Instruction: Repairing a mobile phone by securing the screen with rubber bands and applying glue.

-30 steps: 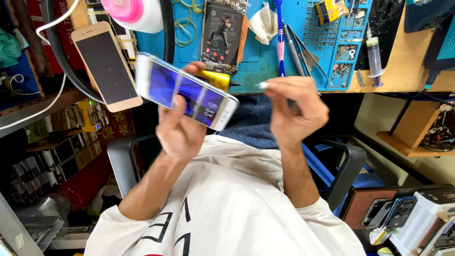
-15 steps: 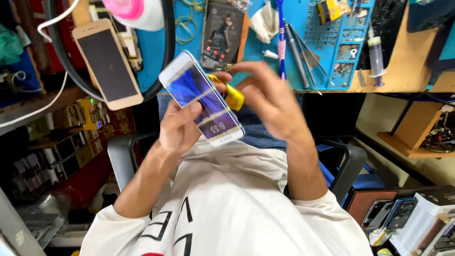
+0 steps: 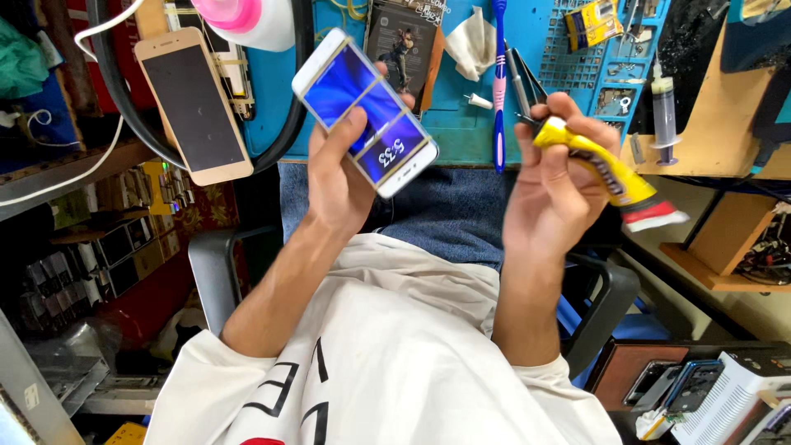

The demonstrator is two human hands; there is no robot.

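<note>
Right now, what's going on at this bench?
A person seated at a blue work mat holds a white smartphone in the left hand, its screen lit blue, thumb across the glass. The right hand grips a yellow squeeze tube with a red and white end, held apart from the phone. A second, gold phone with a dark screen lies to the left, and a pink toothbrush lies on the mat.

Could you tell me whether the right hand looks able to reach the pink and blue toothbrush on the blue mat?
Probably, though not freely: the toothbrush lies just beside the right hand, nothing between, but that hand already grips a yellow tube.
</note>
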